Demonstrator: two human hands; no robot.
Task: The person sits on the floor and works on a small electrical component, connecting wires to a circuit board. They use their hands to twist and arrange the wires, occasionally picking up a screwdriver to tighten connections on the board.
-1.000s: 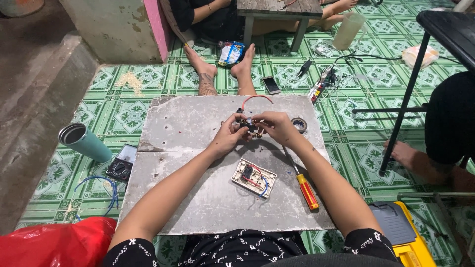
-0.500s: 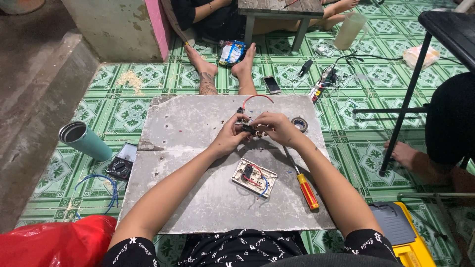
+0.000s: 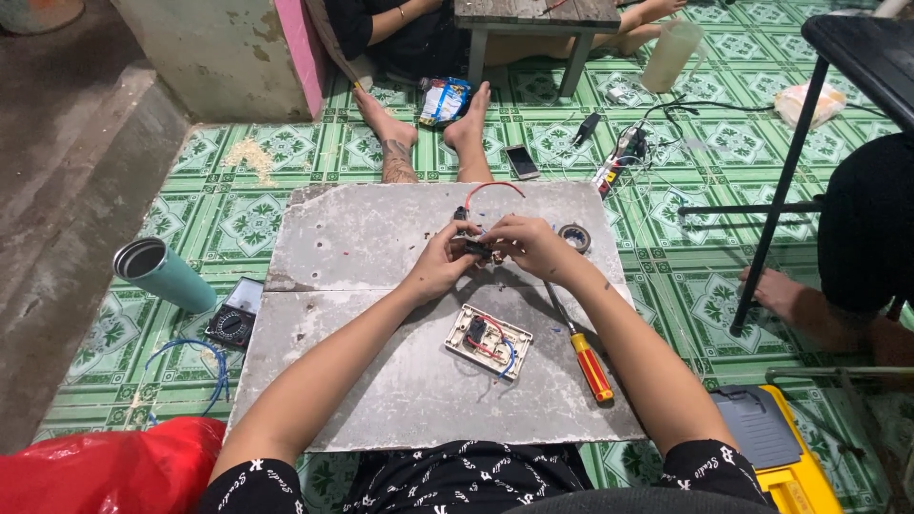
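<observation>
Teal open-topped tumbler (image 3: 162,274), contents unseen, left of slab (image 3: 362,228); both hands (image 3: 443,262) (image 3: 528,246) pinched around small black wired component (image 3: 476,249).

At the centre of the frame, I hold a small dark electrical part (image 3: 475,246), raised just above the grey slab; a red wire (image 3: 495,186) loops from its top.

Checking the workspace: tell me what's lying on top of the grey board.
On the grey board: a wired switch plate, a screwdriver, a tape roll. Both hands cover most of a small wired part.
</observation>
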